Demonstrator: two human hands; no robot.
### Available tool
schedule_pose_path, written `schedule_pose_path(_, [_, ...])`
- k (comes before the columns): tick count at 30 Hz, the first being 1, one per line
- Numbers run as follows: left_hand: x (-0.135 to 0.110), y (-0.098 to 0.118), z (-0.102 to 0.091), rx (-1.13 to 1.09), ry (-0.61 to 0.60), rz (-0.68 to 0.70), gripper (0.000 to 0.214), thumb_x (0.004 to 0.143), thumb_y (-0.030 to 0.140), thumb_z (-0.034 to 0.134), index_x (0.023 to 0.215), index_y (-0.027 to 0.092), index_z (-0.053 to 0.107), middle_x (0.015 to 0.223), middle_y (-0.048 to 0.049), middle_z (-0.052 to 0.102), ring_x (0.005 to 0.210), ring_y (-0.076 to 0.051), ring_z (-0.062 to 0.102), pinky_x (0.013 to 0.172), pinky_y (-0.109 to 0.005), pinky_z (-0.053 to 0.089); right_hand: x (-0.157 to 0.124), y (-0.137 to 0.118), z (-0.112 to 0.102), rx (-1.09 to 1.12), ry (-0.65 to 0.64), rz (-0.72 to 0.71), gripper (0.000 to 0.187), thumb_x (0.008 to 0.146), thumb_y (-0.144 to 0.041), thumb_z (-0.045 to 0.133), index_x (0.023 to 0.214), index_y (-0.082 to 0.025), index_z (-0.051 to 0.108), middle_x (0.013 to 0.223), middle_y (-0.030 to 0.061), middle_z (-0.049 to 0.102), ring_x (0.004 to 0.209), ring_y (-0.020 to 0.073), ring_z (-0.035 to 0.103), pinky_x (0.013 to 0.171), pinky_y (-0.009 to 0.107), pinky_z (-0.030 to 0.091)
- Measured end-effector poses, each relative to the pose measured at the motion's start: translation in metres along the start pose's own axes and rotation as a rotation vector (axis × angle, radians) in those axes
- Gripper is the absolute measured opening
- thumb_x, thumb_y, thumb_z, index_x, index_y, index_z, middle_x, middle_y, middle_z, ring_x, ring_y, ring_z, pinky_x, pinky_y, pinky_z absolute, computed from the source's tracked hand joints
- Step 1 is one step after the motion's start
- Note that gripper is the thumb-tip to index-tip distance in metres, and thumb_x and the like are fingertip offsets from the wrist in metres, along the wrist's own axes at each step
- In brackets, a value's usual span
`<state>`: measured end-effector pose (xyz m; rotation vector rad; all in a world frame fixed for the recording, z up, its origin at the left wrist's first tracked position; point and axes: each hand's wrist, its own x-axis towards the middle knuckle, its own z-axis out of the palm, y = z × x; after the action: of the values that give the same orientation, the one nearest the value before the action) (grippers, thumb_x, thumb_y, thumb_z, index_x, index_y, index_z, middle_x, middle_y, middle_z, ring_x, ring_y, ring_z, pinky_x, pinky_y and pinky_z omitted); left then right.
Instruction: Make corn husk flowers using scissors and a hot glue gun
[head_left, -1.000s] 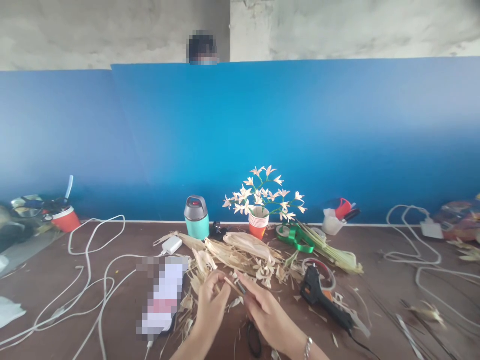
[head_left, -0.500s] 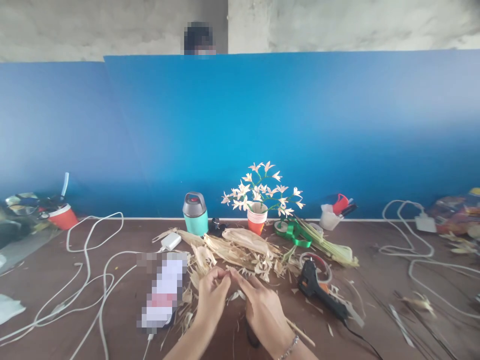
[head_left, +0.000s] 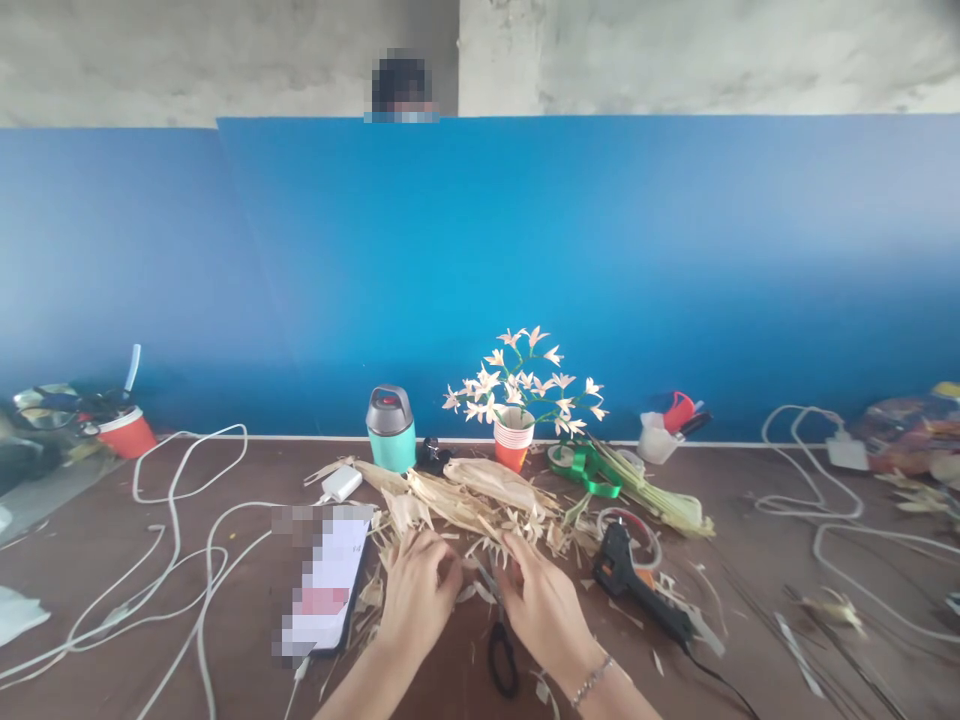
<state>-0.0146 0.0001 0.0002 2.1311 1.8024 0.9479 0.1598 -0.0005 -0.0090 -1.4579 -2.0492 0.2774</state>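
My left hand (head_left: 417,592) lies palm down at the near edge of a pile of dried husk strips (head_left: 465,500), its fingers curled into the scraps; what they grip is hidden. Just to the right, my right hand (head_left: 544,602), with a bracelet on its wrist, stretches its fingers out flat into the same pile among small husk flowers (head_left: 529,525). Black-handled scissors (head_left: 502,655) lie on the table between my two wrists, blades pointing toward the pile.
A phone (head_left: 324,590) lies left of my hands and a black glue gun (head_left: 634,585) to the right. Behind the pile stand a teal flask (head_left: 391,430), an orange cup of husk flowers (head_left: 514,440), green ribbon (head_left: 592,468) and white cables (head_left: 172,540). A person is behind the blue partition (head_left: 525,260).
My hands were pinching a thin husk strip together between them. They have parted and dropped palm down onto the pile, and the scissors now show between my wrists.
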Motion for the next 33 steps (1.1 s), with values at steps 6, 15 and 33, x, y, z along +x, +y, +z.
schedule_pose_path(6, [-0.003,-0.002,0.001,0.137,-0.094,0.026,0.019,0.08,0.016,0.051,0.065,0.02,0.062,0.081,-0.0036,0.064,0.091,-0.024,0.056,0.078,-0.037,0.035,-0.005,-0.017,-0.004,-0.026,-0.204,0.074,0.051,0.072,-0.011,0.051,0.122,-0.021,0.049,0.11,0.0079,0.063,0.093,0.0219,0.064,0.077,0.03,0.05])
schedule_pose_path(15, [-0.003,-0.002,-0.002,0.163,-0.129,0.06,0.019,0.077,0.011,0.052,0.065,0.02,0.063,0.084,-0.0037,0.064,0.093,-0.024,0.054,0.079,-0.038,0.034,-0.006,-0.012,-0.005,-0.13,-0.251,0.15,0.062,0.068,-0.005,0.046,0.128,-0.02,0.044,0.113,0.0104,0.061,0.089,0.0231,0.065,0.071,0.03,0.049])
schedule_pose_path(33, [-0.007,0.008,-0.009,0.232,-0.257,0.118,0.013,0.072,0.012,0.054,0.067,0.02,0.063,0.087,-0.0055,0.062,0.095,-0.026,0.052,0.081,-0.04,0.033,-0.009,-0.017,0.003,0.012,-0.23,0.007,0.059,0.069,-0.001,0.04,0.124,-0.022,0.049,0.108,0.0061,0.066,0.094,0.0185,0.063,0.077,0.026,0.048])
